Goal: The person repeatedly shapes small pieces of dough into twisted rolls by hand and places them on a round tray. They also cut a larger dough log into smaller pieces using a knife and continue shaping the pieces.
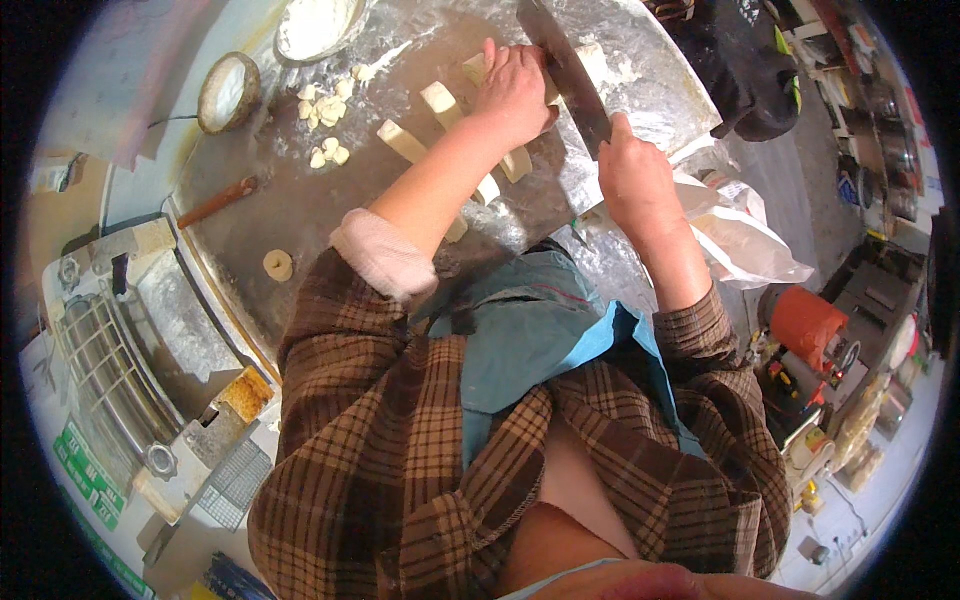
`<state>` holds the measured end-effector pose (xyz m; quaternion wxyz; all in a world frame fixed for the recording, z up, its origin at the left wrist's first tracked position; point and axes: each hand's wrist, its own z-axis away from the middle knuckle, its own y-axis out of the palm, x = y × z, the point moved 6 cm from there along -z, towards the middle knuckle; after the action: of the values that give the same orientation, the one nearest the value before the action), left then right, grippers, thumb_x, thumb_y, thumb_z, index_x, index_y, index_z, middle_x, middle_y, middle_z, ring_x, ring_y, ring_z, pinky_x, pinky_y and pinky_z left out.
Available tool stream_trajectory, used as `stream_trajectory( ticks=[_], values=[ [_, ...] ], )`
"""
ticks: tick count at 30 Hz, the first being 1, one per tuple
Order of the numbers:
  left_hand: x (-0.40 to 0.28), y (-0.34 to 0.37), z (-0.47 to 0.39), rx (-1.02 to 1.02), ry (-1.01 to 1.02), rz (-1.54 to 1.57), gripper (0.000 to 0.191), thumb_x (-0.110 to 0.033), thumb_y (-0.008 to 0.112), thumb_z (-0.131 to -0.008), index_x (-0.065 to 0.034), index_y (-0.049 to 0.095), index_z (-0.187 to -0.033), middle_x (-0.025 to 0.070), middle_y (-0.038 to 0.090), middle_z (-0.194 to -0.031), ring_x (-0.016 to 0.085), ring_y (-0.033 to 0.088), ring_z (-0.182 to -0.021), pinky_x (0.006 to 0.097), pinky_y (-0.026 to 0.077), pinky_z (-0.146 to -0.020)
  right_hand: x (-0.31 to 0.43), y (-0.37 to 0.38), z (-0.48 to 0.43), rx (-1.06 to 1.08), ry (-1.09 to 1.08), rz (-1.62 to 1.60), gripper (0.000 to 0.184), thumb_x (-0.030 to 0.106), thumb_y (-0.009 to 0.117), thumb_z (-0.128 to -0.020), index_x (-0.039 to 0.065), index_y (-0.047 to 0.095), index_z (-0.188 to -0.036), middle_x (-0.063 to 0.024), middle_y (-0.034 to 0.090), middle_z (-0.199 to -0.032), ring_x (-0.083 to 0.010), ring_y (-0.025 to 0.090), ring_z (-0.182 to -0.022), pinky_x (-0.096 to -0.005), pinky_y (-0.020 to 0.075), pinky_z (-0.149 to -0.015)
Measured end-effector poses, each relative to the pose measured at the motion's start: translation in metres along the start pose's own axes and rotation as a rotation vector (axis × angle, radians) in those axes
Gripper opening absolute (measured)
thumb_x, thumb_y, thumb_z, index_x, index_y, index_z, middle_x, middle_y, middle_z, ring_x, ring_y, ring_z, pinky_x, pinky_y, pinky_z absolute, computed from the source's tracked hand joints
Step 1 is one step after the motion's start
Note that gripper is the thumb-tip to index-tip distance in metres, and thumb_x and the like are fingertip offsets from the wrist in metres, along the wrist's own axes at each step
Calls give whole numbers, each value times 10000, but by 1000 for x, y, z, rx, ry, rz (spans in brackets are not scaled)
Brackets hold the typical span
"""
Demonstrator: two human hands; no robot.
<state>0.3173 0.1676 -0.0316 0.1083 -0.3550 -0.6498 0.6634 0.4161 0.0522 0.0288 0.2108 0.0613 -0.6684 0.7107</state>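
My right hand (pixel 637 176) grips the handle of a broad-bladed kitchen knife (pixel 566 67), its blade reaching away from me across the floured worktop (pixel 300 187). Close against the blade's left side, my left hand (pixel 514 94) rests with bent fingers on a dough strip (pixel 474 69), which it mostly covers. Just right of the blade lies a pale dough piece (pixel 592 61). Two further dough strips, one nearer me (pixel 401 141) and one farther off (pixel 439 99), pass beneath my left forearm. Small cut dough pieces (pixel 328 111) sit in loose groups to the left.
A bowl of flour (pixel 319 26) and a smaller bowl with white contents (pixel 223 91) stand at the far left. A wooden rolling pin (pixel 217 202) and a dough ring (pixel 278 265) lie nearer. A dough roller machine (pixel 112 382) adjoins the left edge; a plastic bag (pixel 742 240) is at right.
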Motion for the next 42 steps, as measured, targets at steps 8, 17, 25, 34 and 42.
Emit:
stream_trajectory(
  ticks=[8, 17, 25, 34, 42],
  values=[
    [-14, 0, 1, 97, 38, -151, 630, -271, 738, -679, 96, 457, -1107, 192, 538, -1045, 348, 440, -1116, 497, 140, -1093, 0, 17, -23, -49, -67, -14, 155, 60, 455, -820, -22, 464, -951, -260, 609, -685, -419, 619, -668, -486, 502, -612],
    [-10, -13, 0, -74, 64, 182, 515, -180, 745, -653, -6, 467, -1049, 177, 516, -1066, 318, 451, -1100, 461, 233, -1033, -17, -18, 2, -179, -16, -14, 130, 89, 447, -847, -7, 466, -933, -226, 595, -619, -405, 604, -598, -497, 488, -570],
    [-14, 20, -31, 5, 80, 67, 569, -150, 737, -643, 47, 468, -1104, 205, 475, -1138, 346, 428, -1118, 421, 296, -1027, -24, 10, -12, 28, 88, 4, 205, 55, 435, -814, -56, 460, -984, -269, 614, -719, -431, 615, -699, -495, 495, -646],
    [13, -3, -47, 18, -136, -19, 493, -136, 712, -642, 7, 497, -1062, 173, 481, -1105, 324, 431, -1082, 399, 337, -969, -29, -8, -2, -38, 95, -75, 175, 91, 442, -837, -20, 450, -972, -229, 621, -690, -404, 620, -670, -490, 491, -603],
    [-28, 18, -56, -121, 242, 145, 401, -56, 678, -684, 19, 518, -1043, 194, 517, -1074, 369, 448, -1057, 461, 328, -959, -44, -21, -4, -26, 176, -28, 225, 101, 473, -841, -30, 451, -1022, -270, 611, -725, -437, 607, -723, -512, 476, -677]
  ],
)
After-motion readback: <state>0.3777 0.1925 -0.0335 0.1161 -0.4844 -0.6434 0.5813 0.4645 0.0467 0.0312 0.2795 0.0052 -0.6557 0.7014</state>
